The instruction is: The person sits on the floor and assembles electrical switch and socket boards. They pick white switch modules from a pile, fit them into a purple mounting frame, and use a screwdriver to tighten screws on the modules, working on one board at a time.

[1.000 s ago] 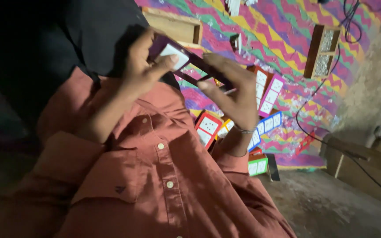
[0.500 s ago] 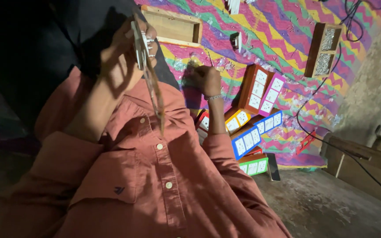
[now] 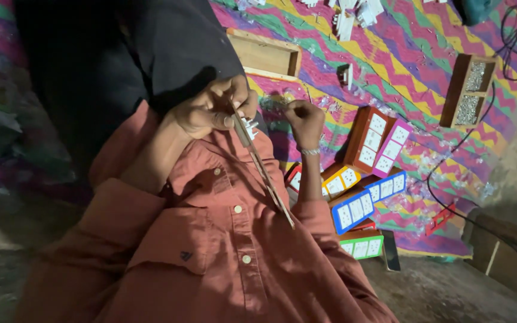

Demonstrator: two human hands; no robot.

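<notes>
Nearest the camera is the person's rust-red shirt (image 3: 210, 251), buttoned down the front. Across the chest slants one long thin panel (image 3: 264, 173), seen edge-on, with a white socket piece (image 3: 250, 127) sticking out near its top end. The left hand (image 3: 210, 113) has its grip clamped on that top end, thumb and fingers pinching the panel just above the white piece. The right hand (image 3: 303, 119), with a bracelet at the wrist, is just beside it but not touching the panel. Its grip is curled together in a fist, and whether it holds something small cannot be told.

The step in hand looks like work on the socket piece at the panel's upper end, the left hand steadying it. The next move likely calls for the right hand to close the small gap and meet the white piece while the left keeps the panel from twisting.

Beyond the hands, on a zigzag mat (image 3: 414, 48) on the floor, lie coloured socket boxes (image 3: 366, 203). At least six show: brown, pink, yellow, blue, green and red. Farther off are two wooden trays, one plain tray (image 3: 264, 55) and one divided tray (image 3: 468, 90) of small metal parts. There is also one heap of white parts (image 3: 348, 15) and one black cable (image 3: 510, 36).
</notes>
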